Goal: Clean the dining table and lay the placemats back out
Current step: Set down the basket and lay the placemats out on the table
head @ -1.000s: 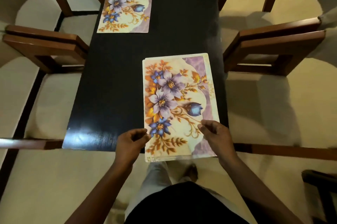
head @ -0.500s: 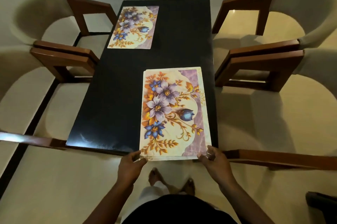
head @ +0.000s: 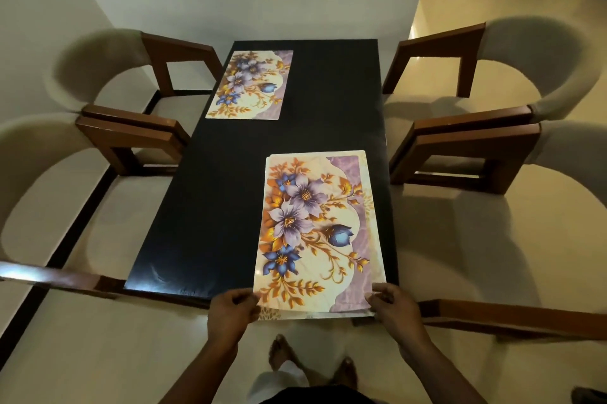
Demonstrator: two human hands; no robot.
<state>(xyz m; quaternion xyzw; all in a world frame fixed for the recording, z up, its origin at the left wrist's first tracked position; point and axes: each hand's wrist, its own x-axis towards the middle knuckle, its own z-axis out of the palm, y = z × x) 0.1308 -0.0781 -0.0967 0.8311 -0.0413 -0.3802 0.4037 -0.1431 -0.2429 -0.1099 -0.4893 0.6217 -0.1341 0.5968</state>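
Stack of cream, floral-printed rectangular placemats [head: 320, 233] on the black wooden table [head: 213, 206], near right.
Long axis runs away from the person; left hand [head: 231, 313] and right hand [head: 395, 308] pinch its overhanging near corners.

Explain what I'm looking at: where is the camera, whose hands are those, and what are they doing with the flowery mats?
No machine here: a person wears a wide-angle camera on their head, looking forward and down, so you see their own arms from above. The dark dining table stretches away from them, with chairs tucked in on both sides. At the far left of the table lies one floral placemat. Nearer, on the right side, lies a stack of placemats with the same print; edges of lower mats peek out beneath the top one, and its near end juts past the table edge. The left hand pinches the stack's near left corner, the right hand its near right corner. How many mats are in the stack I cannot tell.
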